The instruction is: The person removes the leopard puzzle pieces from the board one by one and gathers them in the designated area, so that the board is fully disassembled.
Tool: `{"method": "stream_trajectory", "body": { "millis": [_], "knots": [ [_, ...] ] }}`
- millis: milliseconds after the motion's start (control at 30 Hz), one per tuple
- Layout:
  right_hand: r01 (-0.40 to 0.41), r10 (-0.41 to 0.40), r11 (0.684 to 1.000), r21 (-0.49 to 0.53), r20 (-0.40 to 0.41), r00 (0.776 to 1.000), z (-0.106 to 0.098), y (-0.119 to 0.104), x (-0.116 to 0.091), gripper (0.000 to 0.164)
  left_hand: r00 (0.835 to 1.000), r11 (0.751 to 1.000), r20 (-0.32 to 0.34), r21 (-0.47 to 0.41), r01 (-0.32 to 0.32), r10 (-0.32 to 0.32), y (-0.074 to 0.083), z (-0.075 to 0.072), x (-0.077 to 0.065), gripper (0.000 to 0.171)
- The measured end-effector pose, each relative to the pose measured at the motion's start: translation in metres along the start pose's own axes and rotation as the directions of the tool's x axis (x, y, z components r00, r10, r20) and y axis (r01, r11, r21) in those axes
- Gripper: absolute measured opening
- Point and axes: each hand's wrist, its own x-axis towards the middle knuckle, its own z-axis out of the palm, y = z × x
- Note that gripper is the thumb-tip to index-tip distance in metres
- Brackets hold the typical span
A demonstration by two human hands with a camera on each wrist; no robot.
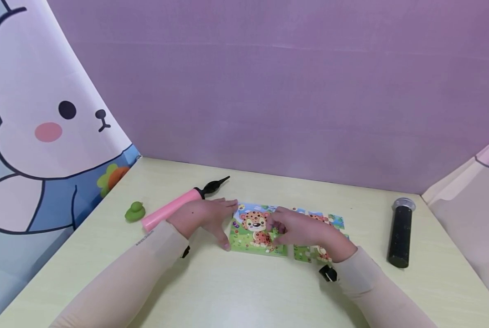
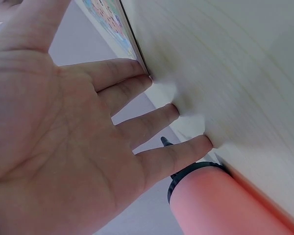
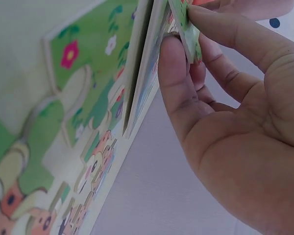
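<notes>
A puzzle board (image 1: 244, 241) with a spotted leopard cub picture lies flat at the middle of the table. My left hand (image 1: 205, 216) spreads along its left side, and in the left wrist view its straight fingers (image 2: 120, 93) reach the board's edge. Over the board's right part, my right hand (image 1: 299, 228) pinches a small green puzzle piece (image 3: 190, 36) between thumb and fingers. The piece is tilted up in the right wrist view; the fingers cover part of it. Several loose puzzle pieces (image 1: 301, 253) lie right of the board, partly beneath the right forearm.
Close beyond the left hand lies a pink hand pump (image 1: 172, 209) with a black nozzle. A green toy duck (image 1: 135, 212) sits farther left. On the right is a black microphone-like cylinder (image 1: 401, 234) with a silvery end. A purple backdrop (image 1: 269, 105) rises behind the table.
</notes>
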Motion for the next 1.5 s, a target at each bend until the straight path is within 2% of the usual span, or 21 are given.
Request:
{"method": "stream_trajectory", "body": {
  "millis": [267, 500, 800, 1067, 1500],
  "knots": [
    [0.002, -0.002, 0.999, 0.041, 0.021, 1.0, 0.001, -0.002, -0.001, 0.018, 1.0, 1.0, 0.004, -0.008, 0.013, -0.013, -0.001, 0.001, 0.001, 0.133],
    [0.019, -0.019, 0.999, 0.036, 0.026, 0.999, -0.001, -0.002, -0.003, 0.016, 1.0, 1.0, 0.008, -0.01, 0.022, -0.022, -0.002, 0.002, 0.003, 0.133],
    [0.035, -0.036, 0.996, 0.079, 0.008, 0.999, -0.008, 0.007, -0.01, 0.021, 0.999, 0.999, 0.007, -0.006, 0.032, -0.032, -0.001, 0.002, 0.002, 0.133],
    [0.014, -0.011, 0.995, 0.094, -0.034, 0.999, -0.022, 0.012, -0.028, 0.016, 0.999, 0.999, 0.004, -0.021, 0.033, -0.033, -0.001, 0.002, 0.001, 0.133],
    [-0.018, 0.027, 0.988, 0.154, -0.058, 0.998, -0.042, 0.047, -0.077, 0.016, 1.0, 1.0, -0.002, 0.003, -0.001, 0.001, -0.003, 0.002, 0.002, 0.134]
  ]
}}
